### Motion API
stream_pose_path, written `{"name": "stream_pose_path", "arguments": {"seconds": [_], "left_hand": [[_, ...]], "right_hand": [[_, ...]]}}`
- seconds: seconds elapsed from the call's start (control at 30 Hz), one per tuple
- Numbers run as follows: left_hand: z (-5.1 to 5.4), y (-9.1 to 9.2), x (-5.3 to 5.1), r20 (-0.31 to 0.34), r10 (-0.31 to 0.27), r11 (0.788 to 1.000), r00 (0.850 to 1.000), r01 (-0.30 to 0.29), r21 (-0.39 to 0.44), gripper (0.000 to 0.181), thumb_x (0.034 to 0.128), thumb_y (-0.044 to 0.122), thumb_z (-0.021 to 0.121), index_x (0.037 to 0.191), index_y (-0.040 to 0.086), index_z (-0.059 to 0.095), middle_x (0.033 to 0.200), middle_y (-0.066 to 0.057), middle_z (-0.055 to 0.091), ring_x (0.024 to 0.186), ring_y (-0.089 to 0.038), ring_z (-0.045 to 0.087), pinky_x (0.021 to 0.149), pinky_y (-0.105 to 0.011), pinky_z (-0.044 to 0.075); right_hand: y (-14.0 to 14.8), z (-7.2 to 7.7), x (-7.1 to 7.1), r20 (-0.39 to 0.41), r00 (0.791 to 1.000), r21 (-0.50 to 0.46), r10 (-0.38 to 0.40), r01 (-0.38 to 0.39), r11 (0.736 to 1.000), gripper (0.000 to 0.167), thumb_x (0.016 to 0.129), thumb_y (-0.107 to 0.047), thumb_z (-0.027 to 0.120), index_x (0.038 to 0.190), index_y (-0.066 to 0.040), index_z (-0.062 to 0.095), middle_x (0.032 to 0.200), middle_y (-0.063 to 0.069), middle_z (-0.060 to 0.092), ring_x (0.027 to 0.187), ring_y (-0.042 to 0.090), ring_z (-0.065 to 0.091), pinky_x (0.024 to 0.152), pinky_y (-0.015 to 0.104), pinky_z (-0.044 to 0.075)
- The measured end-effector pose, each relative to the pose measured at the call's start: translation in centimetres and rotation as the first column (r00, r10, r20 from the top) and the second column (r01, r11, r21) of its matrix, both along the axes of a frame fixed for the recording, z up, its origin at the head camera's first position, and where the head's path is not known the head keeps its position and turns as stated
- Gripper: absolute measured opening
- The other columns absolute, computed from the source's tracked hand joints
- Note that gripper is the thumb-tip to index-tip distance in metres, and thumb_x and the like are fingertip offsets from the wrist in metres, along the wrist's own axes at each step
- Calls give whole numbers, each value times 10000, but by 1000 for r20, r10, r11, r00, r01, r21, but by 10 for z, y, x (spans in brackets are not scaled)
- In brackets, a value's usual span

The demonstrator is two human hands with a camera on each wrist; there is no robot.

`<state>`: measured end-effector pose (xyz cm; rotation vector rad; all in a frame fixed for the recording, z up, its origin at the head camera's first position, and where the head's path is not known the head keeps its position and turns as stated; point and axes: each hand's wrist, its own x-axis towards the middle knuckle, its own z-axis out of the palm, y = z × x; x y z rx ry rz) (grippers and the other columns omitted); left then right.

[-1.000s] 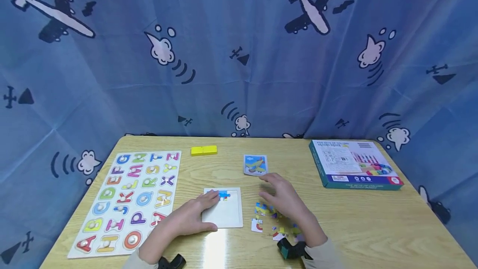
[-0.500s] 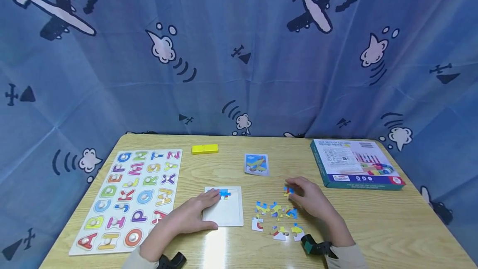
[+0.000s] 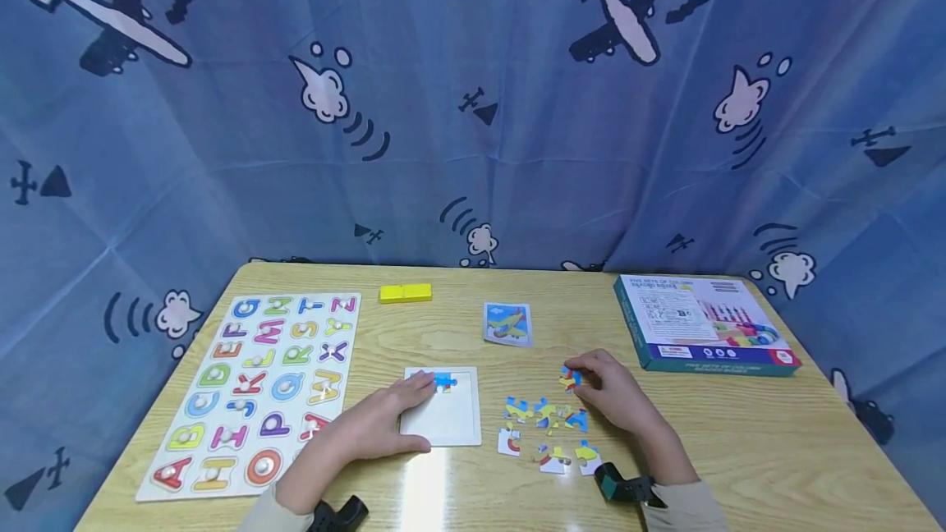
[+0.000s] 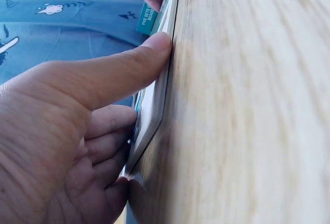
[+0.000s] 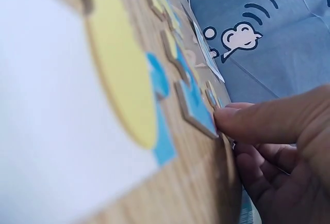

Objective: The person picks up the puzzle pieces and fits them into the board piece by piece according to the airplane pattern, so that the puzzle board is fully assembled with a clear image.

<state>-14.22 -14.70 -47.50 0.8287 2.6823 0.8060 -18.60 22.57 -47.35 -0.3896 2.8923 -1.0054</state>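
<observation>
My left hand [image 3: 373,427] rests on the left side of a white puzzle tray [image 3: 458,421], its fingers lying over the upper left part. In the left wrist view the thumb [image 4: 129,72] reaches along the tray's near edge. A blue jigsaw piece [image 3: 446,382] lies in the tray by the fingertips. To the right, my right hand [image 3: 621,394] pinches a blue, yellow and red jigsaw piece [image 3: 569,379] at the table surface. Several loose jigsaw pieces [image 3: 545,412] lie between that hand and the tray; more [image 3: 553,460] lie nearer me.
A small airplane picture card [image 3: 507,324] lies behind the pieces. At the left is an alphabet board [image 3: 247,433] with knobbed letters. A yellow block [image 3: 405,293] lies at the back, and a flat box [image 3: 705,325] at the back right. A blue curtain [image 3: 414,105] hangs behind the table.
My right hand has moved right from above the loose pieces to one piece, uncovering the others. That piece has turned slightly over the last half second. The left hand keeps its place.
</observation>
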Motion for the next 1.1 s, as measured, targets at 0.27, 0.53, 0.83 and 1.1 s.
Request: {"name": "stream_pose_path", "arguments": {"seconds": [0.27, 0.53, 0.83, 1.1], "left_hand": [[1, 0, -1, -3, 3, 1000, 1000, -3, 2, 818, 786, 444, 737, 1440, 79, 409, 1538, -77, 315, 1418, -271, 290, 1131, -474, 304], [1, 0, -1, 15, 5, 1000, 1000, -5, -4, 816, 789, 453, 732, 1444, 93, 405, 1541, -60, 309, 1423, -255, 281, 1136, -464, 302], [2, 1, 0, -1, 2, 1000, 1000, -2, 0, 814, 783, 445, 740, 1438, 86, 415, 1531, -76, 331, 1413, -272, 300, 1128, -473, 313], [1, 0, 0, 2, 2, 1000, 1000, -2, 10, 815, 784, 446, 739, 1436, 79, 416, 1531, -78, 330, 1418, -261, 293, 1135, -469, 301]], "right_hand": [[0, -3, -2, 8, 1000, -20, -13, 13, 1000, 274, 852, -28, 640, 1123, -68, 650, 1146, 102, 578, 1065, 261, 541, 928, 452, 468], [-1, -1, -1, 32, 998, -22, -49, 50, 999, 293, 861, -26, 631, 1150, -73, 642, 1164, 107, 587, 998, 231, 559, 884, 427, 497], [-5, 3, 1, 2, 1000, -53, -25, 25, 998, 287, 868, -30, 644, 1151, -74, 656, 1141, 88, 609, 1039, 237, 579, 923, 458, 506], [-19, 9, 4, -5, 1000, -98, 24, -25, 995, 289, 866, -23, 645, 1150, -77, 656, 1134, 68, 610, 1087, 251, 587, 956, 443, 503]]}}
